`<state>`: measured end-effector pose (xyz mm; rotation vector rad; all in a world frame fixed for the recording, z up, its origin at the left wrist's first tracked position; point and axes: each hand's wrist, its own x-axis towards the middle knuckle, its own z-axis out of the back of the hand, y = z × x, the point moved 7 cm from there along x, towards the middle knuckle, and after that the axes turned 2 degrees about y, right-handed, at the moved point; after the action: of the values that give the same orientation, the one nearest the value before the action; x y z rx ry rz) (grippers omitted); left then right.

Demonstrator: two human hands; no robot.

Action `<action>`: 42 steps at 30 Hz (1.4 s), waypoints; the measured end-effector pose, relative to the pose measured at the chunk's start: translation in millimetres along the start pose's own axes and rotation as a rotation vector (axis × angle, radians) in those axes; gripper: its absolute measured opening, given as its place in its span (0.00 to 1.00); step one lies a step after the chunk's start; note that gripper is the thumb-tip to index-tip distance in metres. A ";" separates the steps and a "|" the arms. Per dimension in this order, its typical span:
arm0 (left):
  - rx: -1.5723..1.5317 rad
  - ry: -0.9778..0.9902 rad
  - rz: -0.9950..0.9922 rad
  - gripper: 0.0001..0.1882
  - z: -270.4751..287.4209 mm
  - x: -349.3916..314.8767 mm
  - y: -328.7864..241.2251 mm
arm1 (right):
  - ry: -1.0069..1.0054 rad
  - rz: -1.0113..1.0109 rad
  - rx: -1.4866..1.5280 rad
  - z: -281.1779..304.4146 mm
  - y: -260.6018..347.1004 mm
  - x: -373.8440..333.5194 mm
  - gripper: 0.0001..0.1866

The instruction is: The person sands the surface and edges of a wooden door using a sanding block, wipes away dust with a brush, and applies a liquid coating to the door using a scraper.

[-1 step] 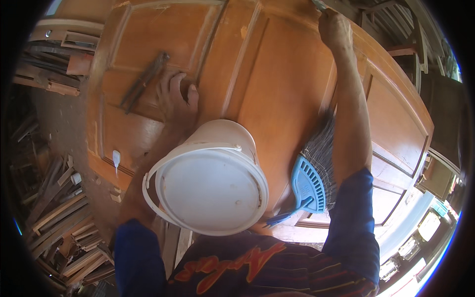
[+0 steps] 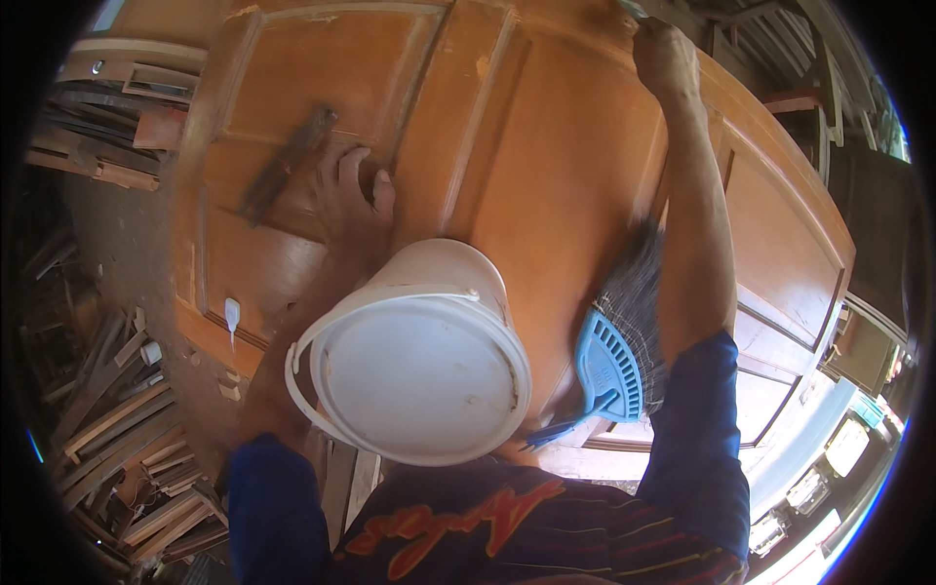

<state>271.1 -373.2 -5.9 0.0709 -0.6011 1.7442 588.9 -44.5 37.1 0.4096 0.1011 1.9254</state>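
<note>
A large varnished wooden panel door point(image 2: 561, 156) lies flat beneath my hands. My right hand point(image 2: 669, 60) reaches to its far edge, fingers closed round a thin pale tool point(image 2: 632, 10); only a bit of the tool shows, so its kind is unclear. My left hand point(image 2: 356, 190) rests on the door with fingers loosely bent and apart, nothing in it. Just left of it lie long-handled pincers point(image 2: 290, 164), blurred. Close to my body stands a white lidded bucket point(image 2: 419, 380) with its handle down to the left, partly hiding my left forearm.
A blue hand broom point(image 2: 609, 369) with dark bristles lies on the door beside my right arm. A small white object point(image 2: 232, 314) sits near the door's left edge. Piles of wood offcuts point(image 2: 146, 458) cover the floor at left; more timber point(image 2: 780, 58) leans at far right.
The whole view has shifted very slightly. Both hands, the bucket and the broom keep their places, and the right hand still grips the thin tool.
</note>
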 end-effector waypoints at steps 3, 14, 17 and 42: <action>0.010 0.040 0.050 0.23 1.8 -1.2 0.1 | -0.190 0.037 0.048 20.8 22.9 -17.6 0.18; -0.030 0.016 0.027 0.22 5.8 4.1 -4.1 | -0.038 -0.234 -0.037 -18.0 -21.3 -47.8 0.21; -0.023 0.019 0.016 0.22 4.2 6.3 -5.3 | -0.097 -0.161 0.074 -28.2 -21.1 -34.7 0.25; -0.013 0.049 0.025 0.23 2.9 5.1 -4.6 | 0.096 -0.244 -0.095 -7.0 -100.5 -40.4 0.29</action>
<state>273.2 -369.3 0.0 0.0115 -0.5792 1.7614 688.8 -41.8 -5.1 0.2298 0.1166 1.7010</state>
